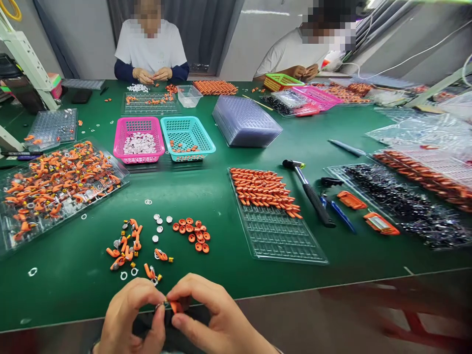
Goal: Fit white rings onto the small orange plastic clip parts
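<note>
At the table's front edge, my left hand (138,314) is closed in a pinch on something tiny, mostly hidden by the fingertips. Beside it my right hand (208,312) pinches a small orange plastic part (176,307) between thumb and forefinger. The fingertips of both hands nearly meet. Just beyond them lies an orange piece with a gold tab (150,271), and a similar piece (161,254) is a little farther off. Behind these are a loose pile of curved orange parts (127,246), several white discs (155,238) and a cluster of orange cups (199,236).
A tray of orange assemblies (121,177) lies left. Pink (118,142) and blue (210,145) baskets stand mid-table near stacked clear trays (247,123). To the right are a partly filled tray (283,241), a hammer (313,199) and black wired parts (405,201). Two people work opposite.
</note>
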Demonstrator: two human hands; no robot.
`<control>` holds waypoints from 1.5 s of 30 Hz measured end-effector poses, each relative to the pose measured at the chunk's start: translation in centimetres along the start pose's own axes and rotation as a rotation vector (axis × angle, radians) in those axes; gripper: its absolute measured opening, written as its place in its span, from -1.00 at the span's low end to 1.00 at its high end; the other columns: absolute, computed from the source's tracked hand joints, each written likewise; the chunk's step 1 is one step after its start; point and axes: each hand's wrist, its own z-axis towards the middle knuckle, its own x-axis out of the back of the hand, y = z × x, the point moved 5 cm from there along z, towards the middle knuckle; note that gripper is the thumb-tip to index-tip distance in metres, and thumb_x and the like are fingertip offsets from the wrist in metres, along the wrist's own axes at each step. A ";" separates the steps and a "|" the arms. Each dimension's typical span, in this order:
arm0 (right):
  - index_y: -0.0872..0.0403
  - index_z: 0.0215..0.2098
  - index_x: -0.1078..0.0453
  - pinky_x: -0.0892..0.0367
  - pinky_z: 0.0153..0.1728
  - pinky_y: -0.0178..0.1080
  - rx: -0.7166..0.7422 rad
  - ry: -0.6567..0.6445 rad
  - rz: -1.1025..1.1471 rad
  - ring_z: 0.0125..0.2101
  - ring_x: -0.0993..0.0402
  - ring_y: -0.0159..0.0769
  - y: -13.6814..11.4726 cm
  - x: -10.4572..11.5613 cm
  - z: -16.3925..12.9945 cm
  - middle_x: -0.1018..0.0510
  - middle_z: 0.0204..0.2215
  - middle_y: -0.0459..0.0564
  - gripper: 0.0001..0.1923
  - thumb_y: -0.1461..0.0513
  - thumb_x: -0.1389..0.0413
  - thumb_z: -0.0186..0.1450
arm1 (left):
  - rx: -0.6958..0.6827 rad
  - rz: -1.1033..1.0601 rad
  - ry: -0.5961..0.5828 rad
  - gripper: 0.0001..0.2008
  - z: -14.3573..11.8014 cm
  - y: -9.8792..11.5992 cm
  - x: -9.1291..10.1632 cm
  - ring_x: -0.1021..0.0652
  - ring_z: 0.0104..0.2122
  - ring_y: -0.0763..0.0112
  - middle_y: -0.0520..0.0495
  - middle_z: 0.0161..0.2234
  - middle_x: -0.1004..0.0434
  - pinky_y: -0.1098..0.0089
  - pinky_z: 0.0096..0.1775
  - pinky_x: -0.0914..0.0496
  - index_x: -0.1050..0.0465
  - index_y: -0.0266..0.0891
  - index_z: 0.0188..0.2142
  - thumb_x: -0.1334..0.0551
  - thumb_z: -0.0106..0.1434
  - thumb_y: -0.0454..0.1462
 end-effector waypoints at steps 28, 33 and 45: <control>0.12 -0.37 -0.37 -0.13 -0.45 -0.36 -0.285 0.072 0.615 -0.53 -0.19 -0.46 3.5 -1.8 0.2 -0.38 -0.52 -0.16 -0.56 -0.05 -0.35 0.12 | 0.304 -0.197 -0.113 -0.91 1.2 -1.7 -0.4 -0.61 -0.39 0.42 0.05 -0.38 -0.61 0.54 -0.31 -0.50 -0.57 -0.10 -0.28 -0.32 0.23 -0.33; 0.08 -0.43 -0.27 -0.03 -0.51 -0.35 -0.192 0.159 0.463 -0.54 -0.05 -0.44 3.1 -0.8 0.0 -0.22 -0.54 -0.21 -0.59 -0.05 -0.25 0.24 | -0.012 -0.016 -0.108 -0.77 2.2 0.0 -0.6 -0.58 -0.35 0.45 0.05 -0.34 -0.56 0.52 -0.28 -0.48 -0.52 -0.09 -0.17 -0.26 0.24 -0.43; 0.03 -0.28 -0.26 -0.21 -0.44 -0.29 -0.126 0.362 -0.079 -0.48 -0.25 -0.33 3.3 5.4 -2.8 -0.30 -0.47 -0.14 -0.74 0.04 0.05 0.45 | -0.247 0.547 -0.471 -0.93 10.4 -1.1 -6.6 -0.55 -0.32 0.14 -0.08 -0.37 -0.60 0.13 -0.26 -0.46 -0.58 -0.23 -0.34 -0.40 0.16 -0.37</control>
